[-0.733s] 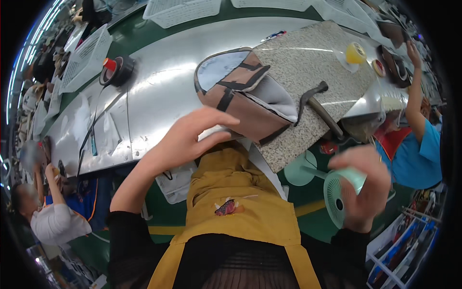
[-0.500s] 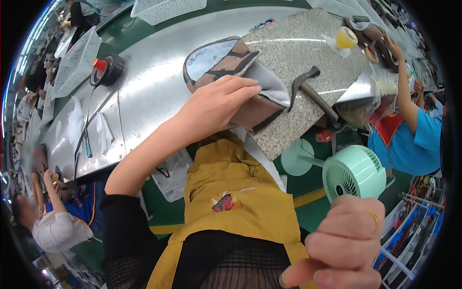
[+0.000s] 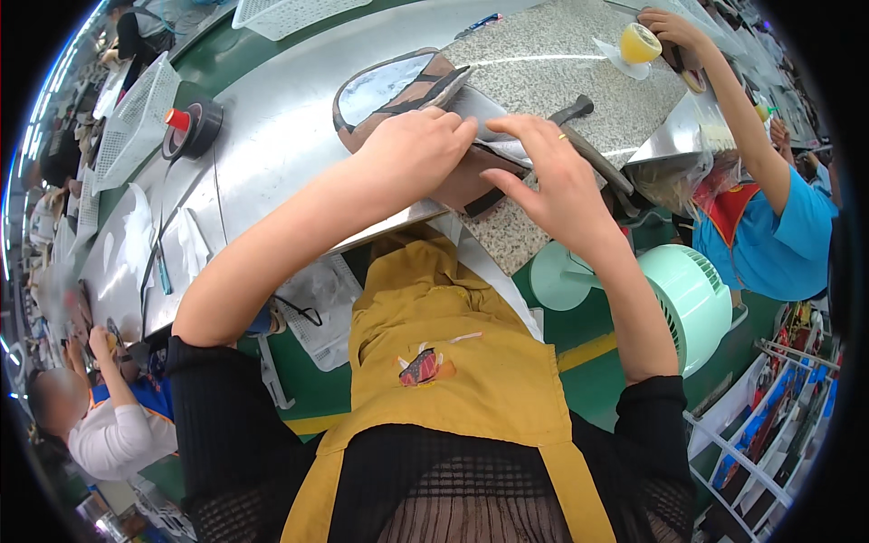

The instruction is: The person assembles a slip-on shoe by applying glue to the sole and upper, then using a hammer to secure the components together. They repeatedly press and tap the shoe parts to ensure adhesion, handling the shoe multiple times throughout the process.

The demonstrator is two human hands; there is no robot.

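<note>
A brown shoe upper (image 3: 471, 181) with black trim and grey lining lies across the metal bench and a speckled stone slab (image 3: 534, 68). A pale, rounded panel (image 3: 385, 90) shows at its far left end. Bent over the upper's middle, my left hand (image 3: 412, 149) grips its edge near the lining. My right hand (image 3: 561, 176), with a ring on one finger, reaches to the upper's right end. Its thumb and fingers are apart, the fingertips beside the pale lining; whether they touch it I cannot tell. Just beyond this hand lies a hammer (image 3: 602, 165), partly hidden.
A yellow roll-like item (image 3: 640, 43) sits on the slab's far side. Tape with a red-topped item (image 3: 192, 127) and white baskets (image 3: 136, 127) stand left. A mint-green fan (image 3: 683, 308) is below right. Co-workers in blue (image 3: 769, 240) and white (image 3: 122, 434) work on either side.
My right hand has come up from the lower right, where its fingers were curled, to the upper's right end, its fingers now apart. My left hand stays on the upper, its fingers more bent.
</note>
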